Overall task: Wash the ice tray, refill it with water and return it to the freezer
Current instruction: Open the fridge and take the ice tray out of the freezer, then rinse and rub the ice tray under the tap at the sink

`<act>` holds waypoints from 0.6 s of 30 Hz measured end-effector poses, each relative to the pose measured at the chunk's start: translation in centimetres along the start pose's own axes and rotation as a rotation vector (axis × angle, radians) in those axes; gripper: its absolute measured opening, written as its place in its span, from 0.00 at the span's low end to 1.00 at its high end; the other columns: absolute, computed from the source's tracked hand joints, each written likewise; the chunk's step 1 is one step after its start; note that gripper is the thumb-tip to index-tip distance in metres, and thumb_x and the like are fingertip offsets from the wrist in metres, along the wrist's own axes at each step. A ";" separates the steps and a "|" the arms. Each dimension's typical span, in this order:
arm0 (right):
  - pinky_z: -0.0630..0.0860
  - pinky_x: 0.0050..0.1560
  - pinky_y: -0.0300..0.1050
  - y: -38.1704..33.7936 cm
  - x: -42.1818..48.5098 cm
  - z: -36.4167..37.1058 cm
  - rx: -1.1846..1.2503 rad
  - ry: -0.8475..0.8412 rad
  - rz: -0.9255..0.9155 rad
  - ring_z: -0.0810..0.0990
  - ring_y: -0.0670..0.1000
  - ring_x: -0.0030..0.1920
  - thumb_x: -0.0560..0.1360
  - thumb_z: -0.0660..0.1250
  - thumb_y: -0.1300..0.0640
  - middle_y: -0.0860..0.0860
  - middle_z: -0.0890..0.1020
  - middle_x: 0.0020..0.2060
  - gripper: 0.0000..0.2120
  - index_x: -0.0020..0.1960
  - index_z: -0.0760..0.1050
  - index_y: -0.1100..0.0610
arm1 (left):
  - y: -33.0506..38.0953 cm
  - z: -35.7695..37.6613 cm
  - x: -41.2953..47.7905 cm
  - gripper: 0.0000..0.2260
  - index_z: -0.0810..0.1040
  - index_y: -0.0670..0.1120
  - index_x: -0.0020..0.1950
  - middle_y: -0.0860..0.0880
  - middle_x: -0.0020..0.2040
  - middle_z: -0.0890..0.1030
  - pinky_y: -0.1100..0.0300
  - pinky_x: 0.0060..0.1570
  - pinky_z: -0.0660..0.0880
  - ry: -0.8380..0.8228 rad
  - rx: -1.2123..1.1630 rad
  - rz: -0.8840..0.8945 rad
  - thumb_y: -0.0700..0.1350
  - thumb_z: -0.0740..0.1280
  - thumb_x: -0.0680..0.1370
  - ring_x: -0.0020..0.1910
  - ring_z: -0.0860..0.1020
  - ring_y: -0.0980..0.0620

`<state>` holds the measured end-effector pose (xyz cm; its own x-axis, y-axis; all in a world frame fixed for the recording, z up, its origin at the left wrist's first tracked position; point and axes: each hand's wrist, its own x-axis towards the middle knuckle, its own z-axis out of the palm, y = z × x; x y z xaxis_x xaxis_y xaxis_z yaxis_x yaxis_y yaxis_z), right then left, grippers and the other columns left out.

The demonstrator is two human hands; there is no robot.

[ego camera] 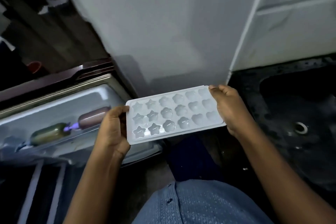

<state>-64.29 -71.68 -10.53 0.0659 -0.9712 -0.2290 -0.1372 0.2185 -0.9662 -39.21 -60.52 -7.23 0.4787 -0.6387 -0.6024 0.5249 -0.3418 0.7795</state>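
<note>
Head view shows our ice tray (pixel 175 114) held flat in the air, between the open fridge door (pixel 54 114) and the dark sink (pixel 298 114). We should keep it level and move slowly. It is white, with star, flower and heart holes. Our left hand (pixel 113 129) and right hand (pixel 230 107) each pinch one short end

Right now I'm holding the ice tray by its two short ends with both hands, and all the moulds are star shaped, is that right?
Not quite. The left hand and right hand do hold the ice tray by its two short ends, but only the moulds nearest the left hand are stars; the others are flower and heart shapes. The head view shows this.
</note>
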 end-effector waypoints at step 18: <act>0.66 0.40 0.49 5.6 -0.9 -22.7 0.118 0.556 0.135 0.68 0.51 0.39 0.85 0.63 0.47 0.53 0.70 0.37 0.22 0.48 0.70 0.68 | -6.0 27.1 0.4 0.12 0.82 0.42 0.51 0.43 0.42 0.86 0.51 0.33 0.84 -0.453 0.413 -0.139 0.42 0.59 0.80 0.36 0.86 0.43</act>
<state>-87.56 -71.71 -13.02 -0.4779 -0.8309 -0.2848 0.0051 0.3216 -0.9469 -61.30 -77.42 -7.50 0.0321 -0.7668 -0.6411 0.2028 -0.6231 0.7554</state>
